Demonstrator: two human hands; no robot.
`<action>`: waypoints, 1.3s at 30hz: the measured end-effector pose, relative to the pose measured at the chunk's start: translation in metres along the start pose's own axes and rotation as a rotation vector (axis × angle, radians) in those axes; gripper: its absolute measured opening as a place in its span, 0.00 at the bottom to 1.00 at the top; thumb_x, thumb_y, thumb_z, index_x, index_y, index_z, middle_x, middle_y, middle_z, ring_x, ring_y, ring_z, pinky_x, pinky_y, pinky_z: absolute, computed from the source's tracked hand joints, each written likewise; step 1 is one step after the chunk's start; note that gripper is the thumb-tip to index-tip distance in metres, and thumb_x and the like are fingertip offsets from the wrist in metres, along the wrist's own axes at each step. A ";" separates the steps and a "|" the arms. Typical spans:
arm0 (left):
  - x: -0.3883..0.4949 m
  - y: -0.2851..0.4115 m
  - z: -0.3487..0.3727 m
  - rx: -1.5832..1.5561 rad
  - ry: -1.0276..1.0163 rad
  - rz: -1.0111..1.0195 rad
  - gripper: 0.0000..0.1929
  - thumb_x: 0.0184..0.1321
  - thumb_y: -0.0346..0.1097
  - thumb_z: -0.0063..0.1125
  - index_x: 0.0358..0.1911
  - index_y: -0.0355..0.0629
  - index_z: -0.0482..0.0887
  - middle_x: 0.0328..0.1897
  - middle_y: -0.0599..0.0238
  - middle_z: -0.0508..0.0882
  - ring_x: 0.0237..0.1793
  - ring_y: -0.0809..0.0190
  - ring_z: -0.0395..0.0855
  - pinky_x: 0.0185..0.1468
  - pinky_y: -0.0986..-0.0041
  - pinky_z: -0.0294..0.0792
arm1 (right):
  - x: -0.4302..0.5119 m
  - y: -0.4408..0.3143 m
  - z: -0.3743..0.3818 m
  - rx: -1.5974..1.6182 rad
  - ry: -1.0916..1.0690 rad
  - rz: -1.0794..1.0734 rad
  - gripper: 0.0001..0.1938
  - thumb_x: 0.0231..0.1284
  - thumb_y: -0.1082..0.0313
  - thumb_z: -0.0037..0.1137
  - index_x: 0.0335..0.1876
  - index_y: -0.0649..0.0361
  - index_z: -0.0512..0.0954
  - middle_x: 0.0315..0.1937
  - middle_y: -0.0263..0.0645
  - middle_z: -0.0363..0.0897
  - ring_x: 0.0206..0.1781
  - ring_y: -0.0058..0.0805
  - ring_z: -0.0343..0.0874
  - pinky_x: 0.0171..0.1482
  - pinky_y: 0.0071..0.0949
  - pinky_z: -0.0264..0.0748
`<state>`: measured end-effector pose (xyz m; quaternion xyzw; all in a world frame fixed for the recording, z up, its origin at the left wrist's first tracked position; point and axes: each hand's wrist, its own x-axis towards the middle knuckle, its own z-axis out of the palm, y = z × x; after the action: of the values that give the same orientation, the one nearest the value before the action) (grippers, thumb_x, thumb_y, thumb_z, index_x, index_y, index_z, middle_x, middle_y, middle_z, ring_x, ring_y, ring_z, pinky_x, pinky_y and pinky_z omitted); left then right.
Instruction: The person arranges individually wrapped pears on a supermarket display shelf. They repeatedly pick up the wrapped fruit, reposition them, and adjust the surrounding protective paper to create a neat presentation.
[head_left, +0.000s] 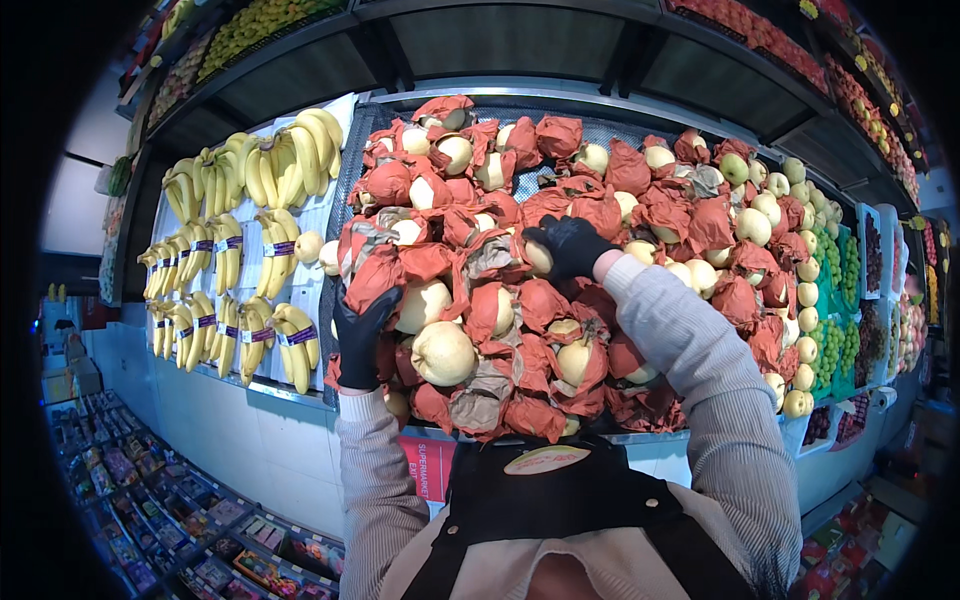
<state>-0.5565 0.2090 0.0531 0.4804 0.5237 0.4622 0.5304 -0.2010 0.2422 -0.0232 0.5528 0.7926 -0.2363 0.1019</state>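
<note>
Both of my hands wear black gloves over a large heap of pale yellow pears, many of them in red paper. My left hand (361, 337) is at the heap's left edge, its thumb and fingers around a pear wrapped in red paper (373, 279). In the middle of the heap, my right hand (571, 246) curls its fingers over a pale pear (538, 257); part of that fruit is hidden under the glove. A large bare pear (443, 353) sits on top, to the right of my left hand. Torn red paper with a grey inner side (480, 405) lies around it.
Banana bunches (289, 169), some with purple bands, lie in rows on a white-lined stand at left. Two loose pears (308, 246) sit beside them. Green grapes (829, 345) are at right. Fruit shelves (262, 34) rise behind. A red sign (427, 466) hangs at the front edge.
</note>
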 end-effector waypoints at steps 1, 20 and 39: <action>0.010 -0.002 -0.001 -0.001 -0.011 -0.039 0.21 0.56 0.24 0.68 0.54 0.30 0.80 0.37 0.60 0.89 0.36 0.66 0.88 0.41 0.77 0.79 | -0.002 0.011 -0.004 0.221 0.094 -0.038 0.48 0.34 0.48 0.77 0.70 0.43 0.68 0.59 0.49 0.75 0.56 0.48 0.80 0.57 0.45 0.75; 0.126 -0.118 0.047 1.138 -0.060 0.390 0.55 0.41 0.58 0.79 0.68 0.29 0.66 0.69 0.38 0.72 0.69 0.39 0.69 0.72 0.55 0.61 | 0.132 0.082 0.029 0.172 0.525 0.505 0.33 0.53 0.53 0.64 0.67 0.51 0.71 0.55 0.51 0.77 0.51 0.52 0.81 0.49 0.49 0.78; 0.054 -0.057 0.134 1.099 -0.669 0.871 0.25 0.48 0.37 0.70 0.53 0.44 0.81 0.57 0.57 0.81 0.62 0.48 0.74 0.69 0.54 0.60 | 0.003 0.128 -0.040 0.451 0.501 0.216 0.14 0.63 0.62 0.58 0.52 0.48 0.84 0.51 0.41 0.84 0.54 0.41 0.82 0.58 0.36 0.77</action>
<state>-0.4216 0.2533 -0.0111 0.9509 0.2538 0.1333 0.1165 -0.0800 0.2992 -0.0231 0.6828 0.6578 -0.2504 -0.1957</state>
